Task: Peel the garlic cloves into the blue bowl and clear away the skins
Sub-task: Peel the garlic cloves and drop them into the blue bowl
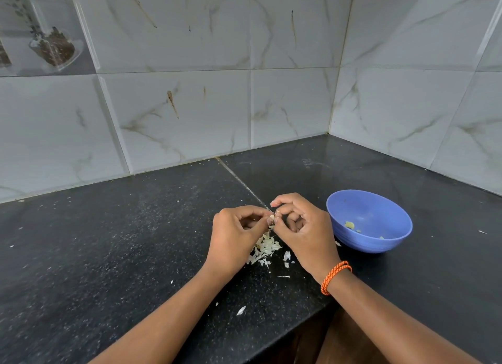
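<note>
A small garlic clove (272, 217) is pinched between the two hands, right where the fingertips meet. Most of the clove is hidden by the fingers, so only a pale bit can be seen, and it cannot be told how much skin is left on it.

The left hand (237, 234) is curled, with the thumb and first fingers pressed onto the clove from the left side. The right hand (301, 227) is curled too, and the clove is pinched from the right by its thumb and first finger. The other fingers of the right hand are bent in toward the palm. An orange band (335, 276) is worn on the right wrist.

Just under the hands, a little pile of garlic skins (264, 249) is seen on the black counter (108, 255). Part of the pile is covered by the left hand. More small skin bits are scattered around, and one loose skin piece (241, 310) lies nearer the front edge, between the two arms.

The blue bowl (369, 219) is set on the counter just to the right of the right hand. A few pale peeled pieces (350, 224) are seen inside it, but they are too small to be counted well.

Behind the counter, a wall of grey marbled tiles (176, 105) is seen, with a corner at the right. The lower arms are cut off by the bottom edge.
</note>
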`<state>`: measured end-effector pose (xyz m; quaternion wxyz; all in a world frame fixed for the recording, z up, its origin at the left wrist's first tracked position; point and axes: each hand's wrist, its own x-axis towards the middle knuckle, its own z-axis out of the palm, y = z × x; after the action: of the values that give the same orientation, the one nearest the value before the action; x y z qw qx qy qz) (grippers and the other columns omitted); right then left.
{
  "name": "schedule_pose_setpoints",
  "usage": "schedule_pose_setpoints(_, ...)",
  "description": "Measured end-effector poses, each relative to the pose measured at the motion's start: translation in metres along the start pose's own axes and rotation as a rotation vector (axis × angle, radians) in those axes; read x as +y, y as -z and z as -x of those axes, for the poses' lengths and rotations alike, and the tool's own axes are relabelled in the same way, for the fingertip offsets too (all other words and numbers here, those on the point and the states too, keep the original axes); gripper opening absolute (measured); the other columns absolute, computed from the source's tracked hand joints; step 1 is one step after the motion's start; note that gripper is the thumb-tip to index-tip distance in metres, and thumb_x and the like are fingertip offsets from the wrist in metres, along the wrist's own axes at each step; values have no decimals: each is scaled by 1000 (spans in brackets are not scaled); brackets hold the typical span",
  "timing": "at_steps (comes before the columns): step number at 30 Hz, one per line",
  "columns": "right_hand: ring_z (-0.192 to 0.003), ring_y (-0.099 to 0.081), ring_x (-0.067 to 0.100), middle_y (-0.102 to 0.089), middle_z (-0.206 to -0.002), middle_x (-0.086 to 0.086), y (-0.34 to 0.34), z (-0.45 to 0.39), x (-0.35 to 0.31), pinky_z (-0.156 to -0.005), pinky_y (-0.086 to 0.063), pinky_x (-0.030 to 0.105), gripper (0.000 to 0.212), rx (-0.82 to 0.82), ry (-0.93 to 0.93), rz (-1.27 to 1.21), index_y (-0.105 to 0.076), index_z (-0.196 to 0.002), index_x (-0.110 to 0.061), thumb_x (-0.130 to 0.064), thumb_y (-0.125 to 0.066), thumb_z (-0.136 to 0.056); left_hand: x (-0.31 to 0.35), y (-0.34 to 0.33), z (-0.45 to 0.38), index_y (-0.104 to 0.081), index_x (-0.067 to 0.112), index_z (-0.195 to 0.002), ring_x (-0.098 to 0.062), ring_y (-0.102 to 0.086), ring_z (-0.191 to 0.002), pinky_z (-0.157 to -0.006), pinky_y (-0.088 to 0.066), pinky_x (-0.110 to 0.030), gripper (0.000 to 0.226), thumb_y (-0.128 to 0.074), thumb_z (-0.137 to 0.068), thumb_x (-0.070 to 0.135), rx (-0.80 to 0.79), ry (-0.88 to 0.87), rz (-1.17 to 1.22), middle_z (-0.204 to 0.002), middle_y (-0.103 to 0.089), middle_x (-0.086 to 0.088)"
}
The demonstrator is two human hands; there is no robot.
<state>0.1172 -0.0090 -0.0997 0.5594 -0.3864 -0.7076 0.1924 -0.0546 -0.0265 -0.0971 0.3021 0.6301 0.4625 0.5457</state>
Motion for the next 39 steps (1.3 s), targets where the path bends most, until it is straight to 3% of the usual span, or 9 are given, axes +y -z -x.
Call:
schedule_pose_setpoints(4, -61, -59, 17, -74, -82, -7, 1, 0, 0, -57, -51, 30, 27, -3, -47, -25, -76, -111, -27, -5, -69, -98, 1, 2, -2, -86, 22, -97, -43, -74, -79, -76, -63, -61, 8, -82, -97, 15, 22, 8, 86, -84, -82, -5)
schedule_pose_setpoints(7, -69, -66, 18, -76, -91, -9, 2, 1, 2, -66, -57, 35, 32, -31, -60, -20, -74, -122, -29, -6, -58, -105, 1, 4, -3, -85, 17, -100, -35, -78, -79, -78, -67, -55, 7, -83, -96, 12, 43, 34, 133, -89, -83, -4)
schedule_pose_setpoints(11, -80, -65, 19, -66, -96, -10, 0, -1, 2, -64, -51, 24, 45, -28, -26, 61, -73, -121, -30, 1, -79, -89, 0, 7, -5, -85, 18, -97, -26, -77, -72, -77, -68, -53, 9, -85, -93, 10, 67, 74, 136, -85, -82, -5)
schedule_pose_setpoints(17, -93, -71, 16, -75, -101, -12, 0, -1, -1, -68, -59, 36, 43, -63, -68, -16, -75, -125, -28, 3, -70, -95, -2, 6, -5, -83, 25, -94, -25, -78, -76, -76, -67, -53, 17, -85, -92, 8, 55, 32, 37, -85, -81, 1)
schedule_pose_setpoints(21, -86, -70, 19, -75, -99, -13, -2, -1, -1, -62, -57, 39, 44, -58, -45, 31, -75, -123, -30, 1, -75, -92, -1, 4, -4, -73, 26, -95, -22, -76, -74, -75, -67, -45, 22, -89, -89, 13, 53, -4, -7, -84, -78, 1)
schedule_pose_setpoints(27, -76, -67, 17, -74, -92, -13, -2, -1, 2, -61, -51, 23, 40, -14, -28, 67, -74, -119, -26, 1, -78, -90, -1, 4, -4, -75, 24, -99, -17, -77, -82, -79, -65, -33, 24, -92, -87, 12, 58, -18, -3, -87, -78, 3)
schedule_pose_setpoints(31, -68, -63, 18, -75, -90, -12, -2, -2, 3, -60, -49, 21, 37, 3, -33, 27, -73, -116, -25, -1, -81, -89, 0, 3, -3, -84, 23, -101, -19, -80, -82, -79, -68, -38, 15, -91, -88, 19, 28, 46, 24, -88, -82, 4)
schedule_pose_setpoints(36, -58, -46, 18, -75, -89, -12, 0, -2, 2, -61, -43, 19, 35, 6, -8, 52, -72, -114, -27, -9, -85, -86, 2, 4, -2, -88, 16, -98, -16, -80, -79, -76, -64, -31, 7, -88, -90, 17, 21, 55, 45, -85, -84, 2)
schedule_pose_setpoints(39, -59, -43, 17, -74, -87, -14, -1, -1, 2, -63, -40, 19, 37, 6, 19, 131, -70, -113, -30, -9, -85, -86, 2, 5, -2, -87, 15, -94, -20, -81, -79, -79, -68, -39, 6, -89, -89, 15, 29, 63, 48, -83, -83, 0)
